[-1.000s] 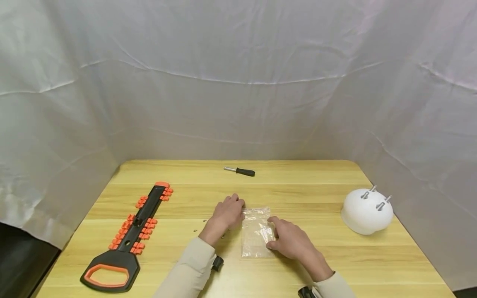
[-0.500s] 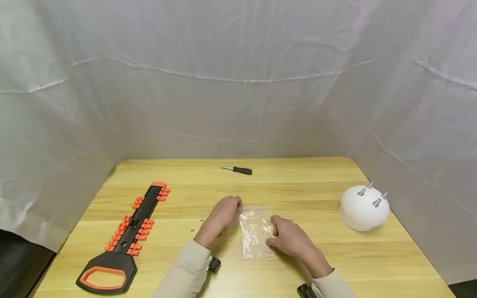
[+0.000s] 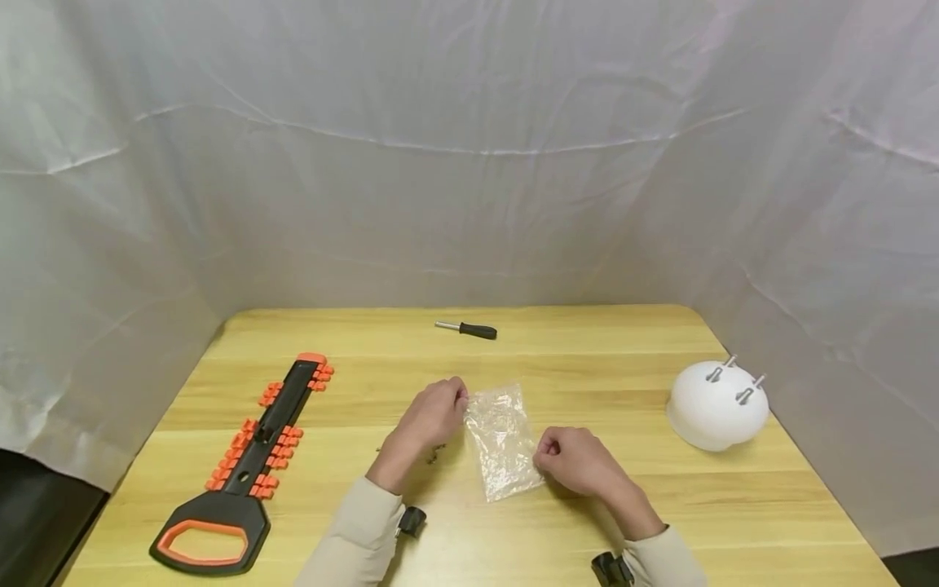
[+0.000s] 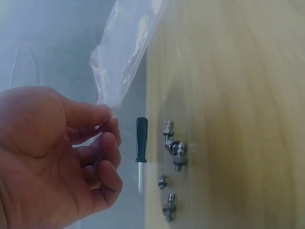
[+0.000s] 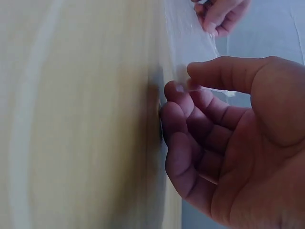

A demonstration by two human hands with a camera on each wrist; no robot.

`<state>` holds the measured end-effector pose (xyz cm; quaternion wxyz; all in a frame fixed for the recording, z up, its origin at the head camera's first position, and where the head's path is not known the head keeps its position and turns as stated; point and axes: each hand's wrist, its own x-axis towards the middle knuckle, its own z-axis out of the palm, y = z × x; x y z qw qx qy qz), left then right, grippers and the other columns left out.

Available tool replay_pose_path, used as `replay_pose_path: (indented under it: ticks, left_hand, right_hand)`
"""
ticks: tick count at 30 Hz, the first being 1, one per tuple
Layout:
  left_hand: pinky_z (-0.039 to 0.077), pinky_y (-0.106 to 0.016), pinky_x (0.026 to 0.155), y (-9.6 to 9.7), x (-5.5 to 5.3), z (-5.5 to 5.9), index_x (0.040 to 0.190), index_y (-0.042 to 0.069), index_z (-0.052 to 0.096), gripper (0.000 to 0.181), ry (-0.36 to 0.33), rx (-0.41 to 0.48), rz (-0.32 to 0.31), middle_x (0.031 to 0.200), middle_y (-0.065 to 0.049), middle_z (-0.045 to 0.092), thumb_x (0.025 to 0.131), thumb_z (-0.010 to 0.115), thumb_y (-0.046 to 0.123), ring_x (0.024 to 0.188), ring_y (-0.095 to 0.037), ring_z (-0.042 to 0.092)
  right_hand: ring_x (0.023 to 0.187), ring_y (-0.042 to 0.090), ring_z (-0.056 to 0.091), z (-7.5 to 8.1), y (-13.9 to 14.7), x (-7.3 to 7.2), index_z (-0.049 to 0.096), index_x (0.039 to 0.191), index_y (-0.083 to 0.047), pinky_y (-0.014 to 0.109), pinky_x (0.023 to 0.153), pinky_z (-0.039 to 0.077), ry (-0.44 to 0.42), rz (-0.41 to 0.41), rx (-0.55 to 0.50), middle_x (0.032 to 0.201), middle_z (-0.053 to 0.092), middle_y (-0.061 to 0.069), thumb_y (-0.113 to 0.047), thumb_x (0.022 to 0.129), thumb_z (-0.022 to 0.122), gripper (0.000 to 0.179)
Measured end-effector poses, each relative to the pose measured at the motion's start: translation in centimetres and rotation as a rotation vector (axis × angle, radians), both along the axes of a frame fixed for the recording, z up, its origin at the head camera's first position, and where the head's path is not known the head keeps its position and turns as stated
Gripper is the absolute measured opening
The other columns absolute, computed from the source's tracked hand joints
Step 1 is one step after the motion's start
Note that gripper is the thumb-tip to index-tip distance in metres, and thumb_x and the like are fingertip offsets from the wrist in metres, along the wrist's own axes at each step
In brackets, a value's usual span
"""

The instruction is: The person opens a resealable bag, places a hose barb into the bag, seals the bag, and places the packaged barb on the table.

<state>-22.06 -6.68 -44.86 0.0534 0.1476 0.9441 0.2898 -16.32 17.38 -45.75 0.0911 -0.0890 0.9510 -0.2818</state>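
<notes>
While the thumb and index finger of the left hand (image 3: 433, 414) pinch the upper left corner of a clear plastic bag (image 3: 502, 444), the right hand (image 3: 579, 461) pinches its lower right edge between thumb and forefinger, the other fingers of both curled inward. The bag slants between the two hands near the middle of the wooden table (image 3: 623, 359). Just beside the left wrist lie small metal fittings (image 4: 178, 150), some touching in a cluster and others apart. A screwdriver (image 3: 477, 331) lies beyond the bag, near the far edge. Well to the left stretches a black bar with orange clips (image 3: 275, 416), its looped handle toward the near side; well to the right, close to the side edge, sits a white dome (image 3: 717, 408) with two metal pins on top. Wood lies between the bag and each of these, and a pale curtain (image 3: 469, 204) walls off the back and sides. The near edge of the table and both sleeves run out of view. From above, the left forearm partly covers the fittings; the bag's contents, if any, and whether its lower end touches the wood cannot be told.
</notes>
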Motion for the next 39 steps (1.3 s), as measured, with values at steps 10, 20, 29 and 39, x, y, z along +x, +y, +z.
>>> replay_pose_path:
  ticks: [10, 20, 29, 39]
  left_hand:
    - [0.036, -0.024, 0.048, -0.5, 1.0, 0.4, 0.082, 0.012, 0.060, 0.016, 0.012, -0.030, 0.019, 0.064, 0.003, 0.052, 0.093, 0.049, 0.013, 0.052, -0.010, 0.044]
    - [0.022, -0.022, 0.044, -0.7, 2.9, 0.4, 0.062, 0.017, 0.052, 0.026, 0.006, -0.058, -0.015, 0.052, 0.008, 0.034, 0.089, 0.053, 0.015, 0.047, -0.007, 0.029]
    - [0.016, -0.022, 0.041, 0.1, 4.7, 0.0, 0.049, 0.022, 0.034, 0.046, -0.043, -0.106, -0.014, 0.045, 0.011, 0.021, 0.088, 0.058, 0.023, 0.043, -0.006, 0.019]
    - [0.012, -0.021, 0.040, 0.9, 5.4, -0.1, 0.045, 0.021, 0.029, 0.050, -0.076, -0.125, -0.025, 0.043, 0.011, 0.013, 0.085, 0.058, 0.021, 0.042, -0.005, 0.012]
  right_hand:
    - [0.066, 0.011, 0.050, -0.1, 1.2, -1.0, 0.065, 0.090, -0.016, 0.027, 0.064, 0.042, 0.027, -0.072, -0.047, 0.074, 0.058, -0.005, -0.017, 0.090, 0.061, 0.004]
    - [0.063, 0.012, 0.049, -0.1, 2.0, -2.4, 0.068, 0.101, -0.017, 0.029, 0.063, 0.041, 0.051, -0.075, -0.005, 0.078, 0.062, -0.004, -0.015, 0.094, 0.057, 0.013]
    - [0.072, 0.011, 0.055, -0.4, 2.0, -4.4, 0.068, 0.104, -0.015, 0.029, 0.066, 0.045, 0.069, -0.028, 0.015, 0.088, 0.066, -0.001, -0.008, 0.092, 0.058, 0.017]
    - [0.092, 0.018, 0.060, -0.6, 2.2, -5.6, 0.067, 0.109, -0.015, 0.038, 0.082, 0.050, 0.058, -0.045, 0.007, 0.102, 0.064, 0.002, -0.013, 0.089, 0.065, 0.020]
